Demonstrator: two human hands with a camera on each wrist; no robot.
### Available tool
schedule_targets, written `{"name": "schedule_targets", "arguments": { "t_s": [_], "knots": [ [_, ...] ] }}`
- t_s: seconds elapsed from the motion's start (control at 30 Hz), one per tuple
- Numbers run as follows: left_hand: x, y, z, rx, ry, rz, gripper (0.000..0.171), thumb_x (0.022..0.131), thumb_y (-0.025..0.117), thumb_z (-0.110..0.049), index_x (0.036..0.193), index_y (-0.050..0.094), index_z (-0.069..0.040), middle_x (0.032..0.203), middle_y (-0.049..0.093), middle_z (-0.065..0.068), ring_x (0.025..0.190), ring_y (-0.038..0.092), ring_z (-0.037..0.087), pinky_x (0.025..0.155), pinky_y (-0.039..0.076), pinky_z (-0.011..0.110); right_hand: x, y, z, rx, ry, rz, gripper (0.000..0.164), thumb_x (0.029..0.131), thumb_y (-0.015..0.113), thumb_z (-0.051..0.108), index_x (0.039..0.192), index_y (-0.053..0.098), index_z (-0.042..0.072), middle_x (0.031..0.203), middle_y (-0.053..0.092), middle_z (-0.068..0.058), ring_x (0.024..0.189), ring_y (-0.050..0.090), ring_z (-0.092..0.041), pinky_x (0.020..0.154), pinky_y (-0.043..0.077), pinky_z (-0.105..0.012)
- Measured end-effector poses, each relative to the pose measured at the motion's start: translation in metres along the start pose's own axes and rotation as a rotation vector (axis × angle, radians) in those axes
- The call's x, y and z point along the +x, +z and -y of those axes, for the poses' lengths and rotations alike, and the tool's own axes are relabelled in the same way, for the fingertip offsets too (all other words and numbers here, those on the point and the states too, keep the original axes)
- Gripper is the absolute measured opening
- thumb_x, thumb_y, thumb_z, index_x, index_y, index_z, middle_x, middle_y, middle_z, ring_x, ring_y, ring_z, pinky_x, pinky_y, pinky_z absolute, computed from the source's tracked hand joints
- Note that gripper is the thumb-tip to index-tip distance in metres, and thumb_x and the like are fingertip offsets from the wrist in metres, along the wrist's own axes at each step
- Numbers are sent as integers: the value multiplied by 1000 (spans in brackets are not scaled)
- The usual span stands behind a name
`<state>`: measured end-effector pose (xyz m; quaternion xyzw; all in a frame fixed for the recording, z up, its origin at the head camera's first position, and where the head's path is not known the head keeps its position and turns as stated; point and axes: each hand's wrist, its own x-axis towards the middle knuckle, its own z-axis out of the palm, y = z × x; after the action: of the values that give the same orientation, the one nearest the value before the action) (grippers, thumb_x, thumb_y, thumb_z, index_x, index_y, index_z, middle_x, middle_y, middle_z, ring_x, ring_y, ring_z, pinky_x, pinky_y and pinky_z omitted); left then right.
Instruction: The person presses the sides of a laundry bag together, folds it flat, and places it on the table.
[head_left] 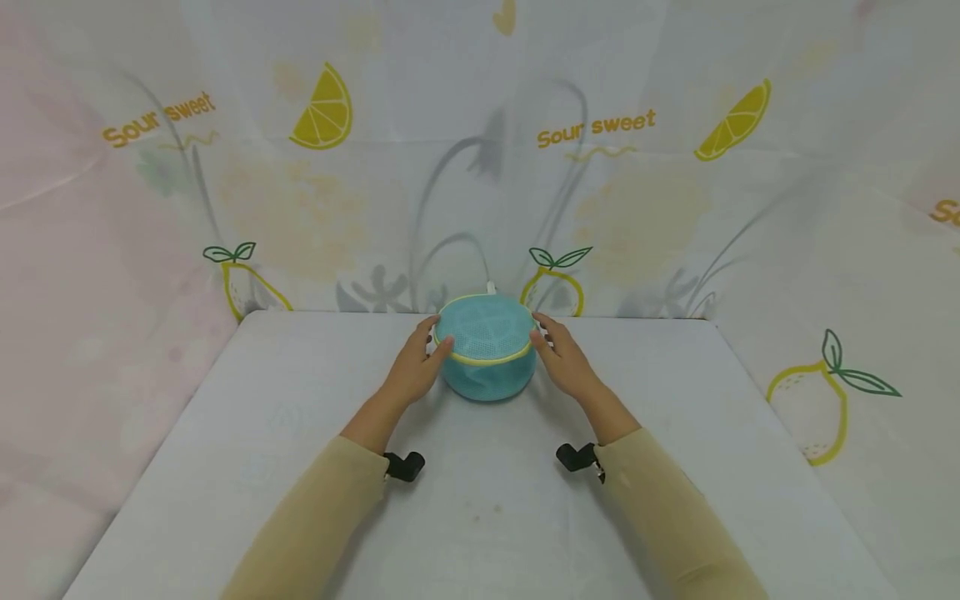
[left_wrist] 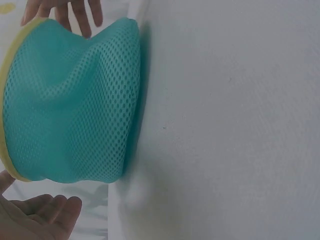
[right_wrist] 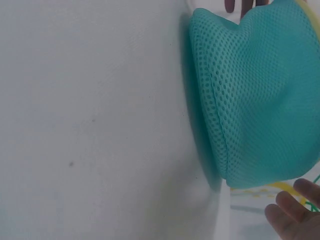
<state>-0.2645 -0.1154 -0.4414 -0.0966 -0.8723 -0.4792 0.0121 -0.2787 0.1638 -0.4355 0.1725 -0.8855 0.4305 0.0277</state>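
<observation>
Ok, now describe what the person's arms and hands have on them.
Plain, long beige fabric sleeves cover both arms. A small black bent device juts out at the end of each. The left hand and right hand wear no gloves.

Teal all the way round the bag (head_left: 487,383), its mesh peppered with tiny holes, and there's bright yellow trim (head_left: 491,362) circling the top. White on the little tab (head_left: 491,287) behind! Beige sleeves (head_left: 315,517), plain ones, and black for the wrist gadgets (head_left: 406,467). The table (head_left: 487,558) shows greyish white — with a few dark specks (head_left: 497,508). Now the cloth (head_left: 420,50): pale ground, blushing pink at the left, yellow lemon slices (head_left: 327,112), orange lettering (head_left: 624,122), grey flower shapes (head_left: 491,150) — and yellow-outlined lemons (head_left: 806,412) under green-edged leaves (head_left: 868,382).
</observation>
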Motion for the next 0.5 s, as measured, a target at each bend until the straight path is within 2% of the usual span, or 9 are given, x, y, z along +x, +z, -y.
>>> {"name": "schedule_targets", "arguments": {
  "t_s": [0.2,0.5],
  "knots": [
    [2,3,-2,-45,-6,4,69,105,43,-49,159,20,-12,162,26,18,144,34,38,113,35,51,4,6,2,7,41,10,60,109,33,44,158,27,11,157,30,-22,133,44,-42,106,40,-57],
    [1,11,-4,-76,-35,-16,65,105,43,-49,160,21,-21,163,24,16,148,28,35,114,34,49,8,13,6,42,73,6,59,109,32,44,158,27,11,156,30,-24,133,43,-43,107,38,-59]
  ]
}}
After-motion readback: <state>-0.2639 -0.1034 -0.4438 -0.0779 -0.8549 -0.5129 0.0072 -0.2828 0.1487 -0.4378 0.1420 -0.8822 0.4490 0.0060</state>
